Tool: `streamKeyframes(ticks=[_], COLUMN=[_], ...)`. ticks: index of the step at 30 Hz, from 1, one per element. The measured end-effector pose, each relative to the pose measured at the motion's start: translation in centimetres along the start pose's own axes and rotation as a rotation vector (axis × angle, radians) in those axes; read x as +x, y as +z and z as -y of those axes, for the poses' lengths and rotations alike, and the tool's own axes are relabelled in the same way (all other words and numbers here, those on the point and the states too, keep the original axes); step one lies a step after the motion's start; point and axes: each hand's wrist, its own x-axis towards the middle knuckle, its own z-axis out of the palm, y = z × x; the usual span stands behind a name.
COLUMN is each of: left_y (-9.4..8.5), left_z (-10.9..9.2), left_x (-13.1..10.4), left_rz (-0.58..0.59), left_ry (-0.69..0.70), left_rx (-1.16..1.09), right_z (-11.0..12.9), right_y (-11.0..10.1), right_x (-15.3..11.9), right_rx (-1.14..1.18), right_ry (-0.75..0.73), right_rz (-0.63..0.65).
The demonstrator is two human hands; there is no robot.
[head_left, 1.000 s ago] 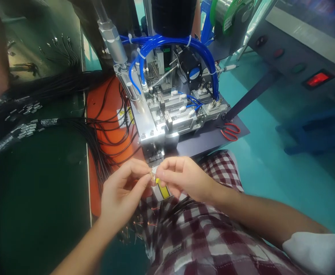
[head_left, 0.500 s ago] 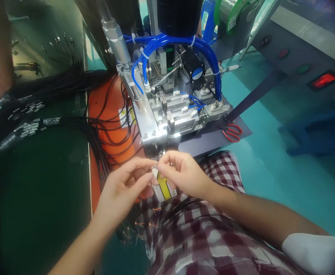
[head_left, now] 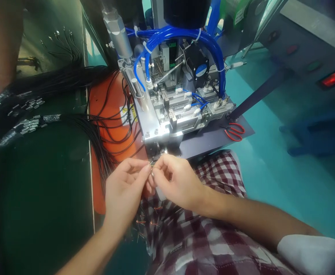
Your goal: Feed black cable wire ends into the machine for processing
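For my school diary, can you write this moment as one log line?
Left hand: pinching thin wire | right hand: at wire, grip unclear | pliers: on gray plate

Both hands (head_left: 181,183) close together, thumbs (head_left: 142,177) against forefingers (head_left: 135,164), wrists bent, forearms (head_left: 250,214) angled inward.

Checked garment (head_left: 207,233), maroon and white; white right sleeve (head_left: 311,246).
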Motion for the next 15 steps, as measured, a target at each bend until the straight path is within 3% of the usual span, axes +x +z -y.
streamKeyframes(ticks=[3, 9, 12, 15], left_y=[-0.4, -2.6, -2.6, -2.0], left_z=[-0.2, -0.7, -0.7, -0.5], left_x=[0.4, 1.7, 1.4, 0.6], left_rz=[0.069, 0.220, 0.201, 0.109], left_ry=[-0.055, -0.088, -0.075, -0.065], left_rx=[-0.026, 0.176, 0.160, 0.123], right_z=[0.1, 0.0, 0.1, 0.2], right_y=[-0.1, -1.2, -1.2, -0.4], right_x=[0.3, 0.8, 0.5, 0.1], right_rx=[-0.077, -0.143, -0.143, -0.162], right_ry=[-0.015, -0.047, -0.020, 0.006], right_rz=[-0.014, -0.001, 0.015, 0.000])
